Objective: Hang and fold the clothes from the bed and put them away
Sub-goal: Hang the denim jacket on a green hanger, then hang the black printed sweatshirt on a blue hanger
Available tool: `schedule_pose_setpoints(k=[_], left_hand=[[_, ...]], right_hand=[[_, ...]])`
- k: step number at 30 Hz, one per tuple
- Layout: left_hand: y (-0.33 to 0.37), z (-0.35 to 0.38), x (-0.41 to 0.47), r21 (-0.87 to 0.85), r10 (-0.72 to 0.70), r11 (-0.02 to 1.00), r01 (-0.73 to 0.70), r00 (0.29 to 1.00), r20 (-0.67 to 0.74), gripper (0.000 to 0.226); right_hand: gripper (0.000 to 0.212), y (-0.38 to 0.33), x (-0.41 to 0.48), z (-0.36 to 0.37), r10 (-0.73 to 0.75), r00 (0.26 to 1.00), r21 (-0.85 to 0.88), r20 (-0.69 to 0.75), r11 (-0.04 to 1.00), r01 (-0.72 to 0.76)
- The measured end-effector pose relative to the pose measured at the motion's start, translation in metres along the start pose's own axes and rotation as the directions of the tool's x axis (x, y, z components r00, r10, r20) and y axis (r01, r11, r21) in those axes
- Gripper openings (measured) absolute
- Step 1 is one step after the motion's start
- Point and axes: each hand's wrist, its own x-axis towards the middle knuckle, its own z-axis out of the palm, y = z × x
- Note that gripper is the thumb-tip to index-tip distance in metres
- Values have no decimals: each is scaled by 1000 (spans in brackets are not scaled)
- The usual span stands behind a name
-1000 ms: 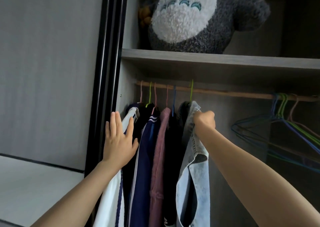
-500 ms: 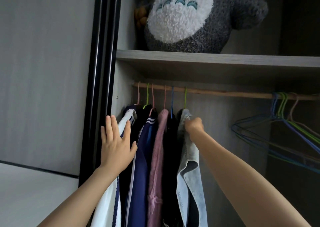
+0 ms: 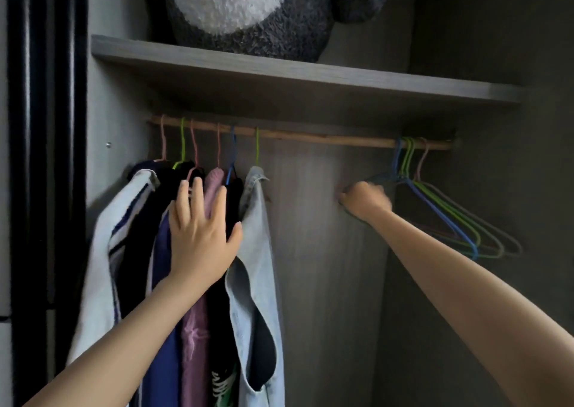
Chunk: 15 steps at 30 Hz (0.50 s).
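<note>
Left grip [image 3: 202,232] spread flat on hung clothes [image 3: 192,298] at nine o'clock; right grip [image 3: 363,201] curled by spare hangers [image 3: 447,220] at three, hold unclear.
Six hung; more apparently to come.

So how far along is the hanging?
Done: six garments hang at the left of the rail, denim one outermost. In hand: left hand rests open on them; right hand seems to grip the empty hangers. Left: bed out of view, remainder unknown.

Both our forearms reach up and forward. Our left hand [image 3: 202,236] is flat, fingers [image 3: 197,198] spread; our right hand [image 3: 363,200], blurred, curls round a hanger [image 3: 382,177].
</note>
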Motion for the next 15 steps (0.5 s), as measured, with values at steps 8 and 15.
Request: schedule_pose_setpoints(k=[8,15], left_hand=[[82,33,-3,-134,236,964,-230,971,28,51],[111,63,-47,-200,347,931,-306,912,220,50]], right_hand=[[40,144,-29,-20,176,965,-409,-193,880,-243],[31,182,-55,-12,204,962,-393,-182,881,-261]])
